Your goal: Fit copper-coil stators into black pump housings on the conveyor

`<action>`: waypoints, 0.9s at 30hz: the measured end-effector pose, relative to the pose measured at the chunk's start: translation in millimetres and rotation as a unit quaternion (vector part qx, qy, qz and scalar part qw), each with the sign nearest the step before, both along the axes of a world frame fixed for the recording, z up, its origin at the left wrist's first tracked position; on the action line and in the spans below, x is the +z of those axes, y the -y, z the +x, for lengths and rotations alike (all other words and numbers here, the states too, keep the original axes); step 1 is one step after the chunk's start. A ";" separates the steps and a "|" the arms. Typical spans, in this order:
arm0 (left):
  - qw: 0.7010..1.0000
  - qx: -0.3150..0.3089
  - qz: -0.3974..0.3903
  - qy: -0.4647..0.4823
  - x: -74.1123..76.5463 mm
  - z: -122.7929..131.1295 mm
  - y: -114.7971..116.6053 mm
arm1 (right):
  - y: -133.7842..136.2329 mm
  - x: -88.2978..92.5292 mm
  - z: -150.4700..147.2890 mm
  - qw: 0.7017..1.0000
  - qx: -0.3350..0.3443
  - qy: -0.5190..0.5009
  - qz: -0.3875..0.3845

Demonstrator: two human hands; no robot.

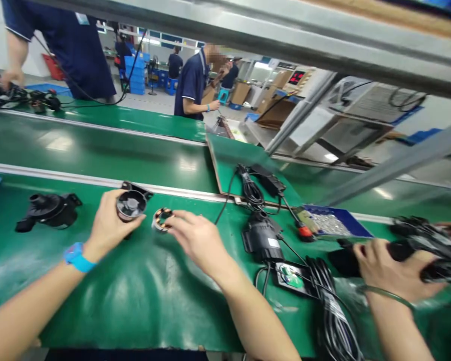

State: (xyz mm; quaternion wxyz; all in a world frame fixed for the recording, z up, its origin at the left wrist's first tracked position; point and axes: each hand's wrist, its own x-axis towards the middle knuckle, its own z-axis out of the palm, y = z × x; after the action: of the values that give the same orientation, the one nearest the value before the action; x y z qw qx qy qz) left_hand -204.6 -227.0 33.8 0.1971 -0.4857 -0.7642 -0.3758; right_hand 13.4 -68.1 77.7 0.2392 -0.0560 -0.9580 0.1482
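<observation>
My left hand point(110, 218), with a blue band on its wrist, is closed around a dark pump housing point(131, 204). The housing's round open end faces me, and its inside looks silvery. Just to its right, my right hand point(195, 238) pinches a ring-shaped stator point(161, 219) with copper-coloured windings, held apart from the housing. A black pump point(54, 209) lies on the green mat left of my left hand. Another black pump point(263, 235) with a white label stands to the right of my right hand.
A co-worker's hand point(391, 265) grips black cabled parts at right. Near it are a blue tray point(355, 226) of small metal pieces, a green circuit board point(291, 276) and coiled cables point(334, 321). A metal beam point(210, 32) crosses overhead. Other people stand beyond the bench.
</observation>
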 end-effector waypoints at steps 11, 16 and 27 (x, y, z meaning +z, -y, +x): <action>0.977 -0.120 0.015 0.174 -28.6 90.1 -25.9 | 5.9 27.8 24.4 0.998 -0.004 -0.043 0.053; 0.983 -0.123 0.007 0.132 -26.3 92.2 -29.3 | 10.8 31.1 28.5 0.997 -0.025 -0.014 0.073; 0.976 -0.173 -0.003 0.136 -27.1 87.7 -29.9 | 8.4 33.7 32.2 0.999 -0.031 0.018 0.027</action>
State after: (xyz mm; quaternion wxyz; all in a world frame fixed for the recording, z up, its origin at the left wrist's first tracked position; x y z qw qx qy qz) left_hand -116.9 -197.1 6.7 0.0221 -0.5553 -0.6894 -0.4647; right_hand 45.6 -76.5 111.4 0.2280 -0.0815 -0.9636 0.1137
